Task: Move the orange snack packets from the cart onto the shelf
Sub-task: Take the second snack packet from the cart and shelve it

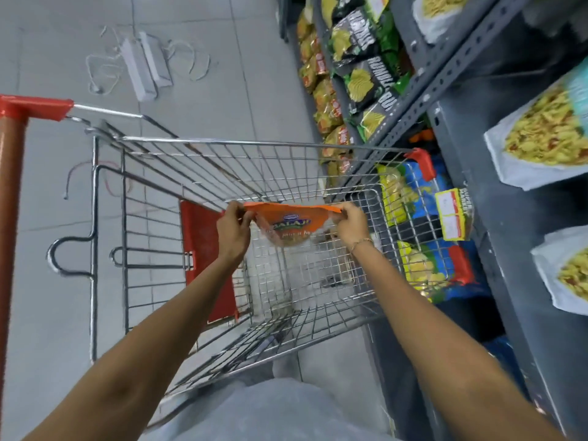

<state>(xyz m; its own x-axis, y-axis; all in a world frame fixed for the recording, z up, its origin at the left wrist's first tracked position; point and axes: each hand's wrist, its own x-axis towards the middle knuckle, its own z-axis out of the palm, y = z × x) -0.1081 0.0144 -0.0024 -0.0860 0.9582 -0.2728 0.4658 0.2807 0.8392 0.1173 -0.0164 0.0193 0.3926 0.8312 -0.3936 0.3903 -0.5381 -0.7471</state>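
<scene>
An orange snack packet (291, 222) with a blue-green logo hangs inside the wire cart (222, 144), held by its top edge. My left hand (234, 230) pinches the packet's left corner and my right hand (351, 226) pinches its right corner. Below the packet the cart's mesh floor shows through with nothing orange lying on it. The grey metal shelf (458, 58) stands right of the cart, about a hand's width from my right hand.
The shelf holds black-green chip bags (366, 58), yellow-red packets (327, 100), blue-yellow bags (410, 192) and white pouches (547, 135). A red child-seat flap (203, 249) is inside the cart, and its red handle (31, 106) at far left. White boxes and cables (146, 65) lie on the floor.
</scene>
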